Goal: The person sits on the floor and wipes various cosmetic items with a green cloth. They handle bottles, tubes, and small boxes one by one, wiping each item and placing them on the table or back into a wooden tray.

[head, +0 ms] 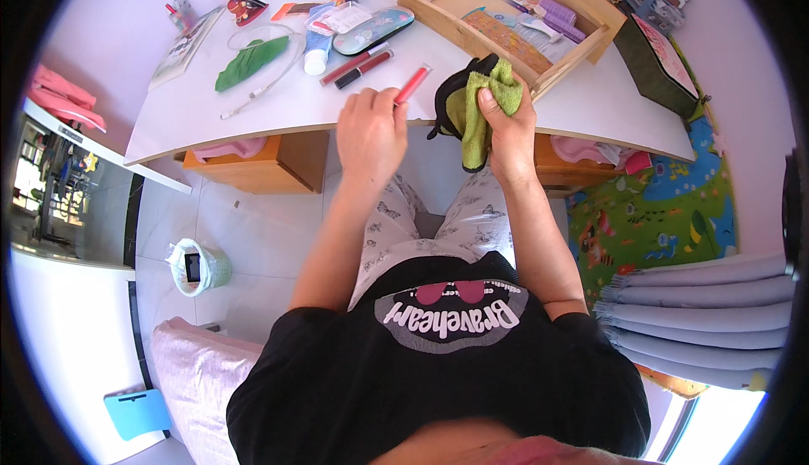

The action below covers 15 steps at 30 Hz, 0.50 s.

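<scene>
My left hand [373, 130] is above the front edge of the white desk, its fingers closed around a red lip gloss tube [414, 83] that slants up to the right. My right hand [512, 130] grips a bunched green cloth [477, 98] with black edging, part of which hangs down past the desk edge. Just beyond my left hand, two more lip gloss tubes lie side by side: a dark red one with a black cap [364, 69] and a reddish one [347, 68]. The desktop [297, 105] is white with a curved front edge.
A wooden drawer box [436, 10] with small boxes, purple hair rollers and packets sits at the back right. A pencil case [373, 30], a white-capped tube [317, 54], a green leaf [251, 64] and a white cable [253, 95] lie leftward. A lined wastebasket [218, 269] stands on the floor.
</scene>
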Each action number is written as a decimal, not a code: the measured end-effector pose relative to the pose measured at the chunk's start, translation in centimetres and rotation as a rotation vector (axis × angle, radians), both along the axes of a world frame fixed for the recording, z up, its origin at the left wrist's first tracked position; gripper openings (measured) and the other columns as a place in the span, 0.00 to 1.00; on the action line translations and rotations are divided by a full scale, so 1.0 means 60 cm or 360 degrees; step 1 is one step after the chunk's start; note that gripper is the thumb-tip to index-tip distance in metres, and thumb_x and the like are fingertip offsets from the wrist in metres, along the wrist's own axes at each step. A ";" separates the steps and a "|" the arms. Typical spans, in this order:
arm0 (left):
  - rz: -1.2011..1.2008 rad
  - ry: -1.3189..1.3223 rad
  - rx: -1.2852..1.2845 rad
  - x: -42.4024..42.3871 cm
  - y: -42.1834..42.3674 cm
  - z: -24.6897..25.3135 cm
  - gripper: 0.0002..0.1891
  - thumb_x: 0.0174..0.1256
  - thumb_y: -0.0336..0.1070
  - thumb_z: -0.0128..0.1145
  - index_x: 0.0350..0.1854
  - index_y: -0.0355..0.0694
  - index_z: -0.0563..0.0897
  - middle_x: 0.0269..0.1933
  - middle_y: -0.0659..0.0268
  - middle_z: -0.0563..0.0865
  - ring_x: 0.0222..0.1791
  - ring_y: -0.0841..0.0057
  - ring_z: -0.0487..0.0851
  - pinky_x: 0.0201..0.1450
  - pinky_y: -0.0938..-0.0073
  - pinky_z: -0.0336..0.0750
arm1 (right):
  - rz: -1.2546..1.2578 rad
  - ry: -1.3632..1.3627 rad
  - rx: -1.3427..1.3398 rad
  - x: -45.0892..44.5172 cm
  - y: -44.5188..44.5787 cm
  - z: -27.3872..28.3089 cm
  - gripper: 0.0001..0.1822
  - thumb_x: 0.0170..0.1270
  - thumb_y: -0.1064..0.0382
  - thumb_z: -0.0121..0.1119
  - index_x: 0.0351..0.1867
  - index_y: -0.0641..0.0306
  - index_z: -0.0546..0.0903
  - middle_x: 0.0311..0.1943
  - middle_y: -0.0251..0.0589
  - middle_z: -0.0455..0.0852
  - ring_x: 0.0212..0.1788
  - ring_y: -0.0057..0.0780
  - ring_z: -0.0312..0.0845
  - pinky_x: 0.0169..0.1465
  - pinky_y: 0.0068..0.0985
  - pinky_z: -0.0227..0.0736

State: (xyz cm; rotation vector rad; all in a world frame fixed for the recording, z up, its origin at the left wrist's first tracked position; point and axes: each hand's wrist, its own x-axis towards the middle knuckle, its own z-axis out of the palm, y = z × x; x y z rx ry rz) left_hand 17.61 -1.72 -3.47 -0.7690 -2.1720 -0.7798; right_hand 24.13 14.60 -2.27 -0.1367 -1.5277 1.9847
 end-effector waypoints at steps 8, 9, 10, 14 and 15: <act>0.0156 0.0086 -0.0397 -0.078 -0.002 -0.008 0.06 0.52 0.35 0.63 0.29 0.39 0.81 0.30 0.63 0.78 0.36 0.67 0.77 0.38 0.66 0.69 | 0.0149 0.0076 -0.0061 -0.028 0.001 0.016 0.17 0.64 0.67 0.59 0.52 0.71 0.72 0.43 0.40 0.81 0.43 0.23 0.77 0.48 0.23 0.74; 0.0169 0.0092 -0.0403 -0.084 -0.001 -0.009 0.06 0.52 0.35 0.63 0.29 0.39 0.81 0.30 0.63 0.78 0.36 0.66 0.77 0.39 0.66 0.69 | 0.0171 0.0062 -0.0075 -0.035 0.001 0.014 0.17 0.64 0.67 0.59 0.52 0.70 0.72 0.42 0.40 0.81 0.42 0.23 0.77 0.47 0.23 0.74; 0.0188 0.0109 -0.0397 -0.089 0.001 -0.009 0.07 0.51 0.35 0.63 0.29 0.40 0.81 0.31 0.63 0.78 0.37 0.66 0.77 0.39 0.66 0.69 | 0.0193 0.0048 -0.0088 -0.043 0.001 0.012 0.17 0.64 0.67 0.60 0.52 0.70 0.72 0.42 0.40 0.81 0.42 0.23 0.77 0.47 0.23 0.75; 0.0257 0.0159 -0.0407 -0.113 0.010 -0.004 0.07 0.50 0.35 0.63 0.29 0.40 0.80 0.33 0.63 0.78 0.38 0.66 0.76 0.40 0.65 0.69 | 0.0249 0.0029 -0.0002 -0.077 0.010 -0.005 0.17 0.63 0.66 0.60 0.51 0.69 0.73 0.41 0.38 0.82 0.41 0.21 0.77 0.46 0.22 0.74; 0.0271 0.0166 -0.0419 -0.120 0.012 -0.004 0.07 0.50 0.35 0.63 0.29 0.40 0.80 0.33 0.63 0.78 0.39 0.66 0.76 0.40 0.65 0.69 | 0.0257 0.0029 0.0047 -0.085 0.014 -0.011 0.17 0.63 0.66 0.60 0.51 0.69 0.73 0.40 0.38 0.82 0.41 0.21 0.77 0.46 0.22 0.74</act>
